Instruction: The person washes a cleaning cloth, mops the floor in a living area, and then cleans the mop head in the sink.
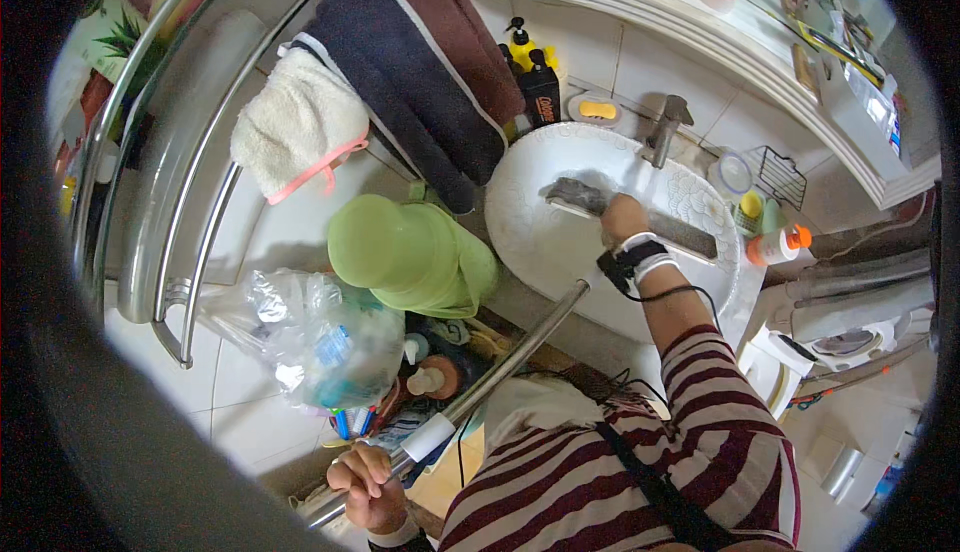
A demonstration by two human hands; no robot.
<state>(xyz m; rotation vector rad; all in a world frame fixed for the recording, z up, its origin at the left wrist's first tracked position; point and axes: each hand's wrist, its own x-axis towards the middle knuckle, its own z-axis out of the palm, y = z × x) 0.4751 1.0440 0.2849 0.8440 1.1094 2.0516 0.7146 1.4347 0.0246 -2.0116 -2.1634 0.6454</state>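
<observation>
My left hand (368,488) is curled around the lower part of a shiny metal pole (520,352) with a white sleeve (428,437). The pole slants up to the right, and its far end shows by the near rim of the white oval washbasin (530,272). Inside the basin lies a long, flat grey piece (680,234) that looks like a flat mop head, its left end dark and wet-looking. My right hand (624,218) is closed on its middle, with the fingertips hidden. Above the basin stands a metal faucet (668,130).
Left of the basin are a green plastic container (410,252), a clear plastic bag (310,332) and dark towels (400,62) on a rail. Soap (598,110) and pump bottles (538,87) stand behind; an orange-capped bottle (780,245) is on the right. A shelf (700,27) overhangs the back.
</observation>
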